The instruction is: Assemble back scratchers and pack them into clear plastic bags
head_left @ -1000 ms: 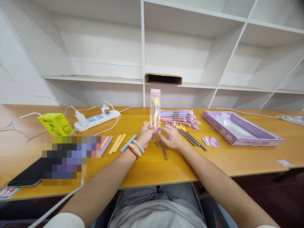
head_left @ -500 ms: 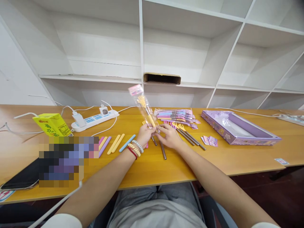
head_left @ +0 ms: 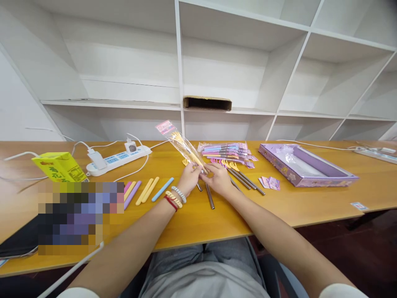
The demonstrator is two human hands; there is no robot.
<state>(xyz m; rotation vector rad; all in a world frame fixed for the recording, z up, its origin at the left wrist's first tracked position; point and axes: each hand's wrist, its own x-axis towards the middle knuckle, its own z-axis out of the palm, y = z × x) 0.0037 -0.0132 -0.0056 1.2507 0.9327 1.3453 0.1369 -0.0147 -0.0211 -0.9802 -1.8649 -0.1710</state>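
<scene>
Both hands grip the lower end of a yellow back scratcher (head_left: 192, 156) in a clear plastic bag with a pink header card. It tilts up and to the left. My left hand (head_left: 188, 179) is closed round the bag's lower left side. My right hand (head_left: 218, 178) pinches its bottom end; the fingertips partly hide what they hold. Metal-shafted scratchers (head_left: 246, 179) with yellow and pink claw heads lie just right of my right hand. Another metal shaft (head_left: 210, 196) lies below the hands. Loose yellow handles (head_left: 147, 190) and a blue handle (head_left: 163, 189) lie left of my left hand.
Behind the hands lies a pile of bagged scratchers (head_left: 228, 152). A purple box tray (head_left: 310, 181) stands right, with small cards (head_left: 269, 183) beside it. Left are a power strip (head_left: 119, 159), a yellow carton (head_left: 60, 165) and a dark device (head_left: 18, 238). White shelves (head_left: 228, 62) rise behind.
The bagged scratcher has tipped further left and lower, its header card dropping. Both hands keep hold of its lower end. The whole view has shifted slightly.
</scene>
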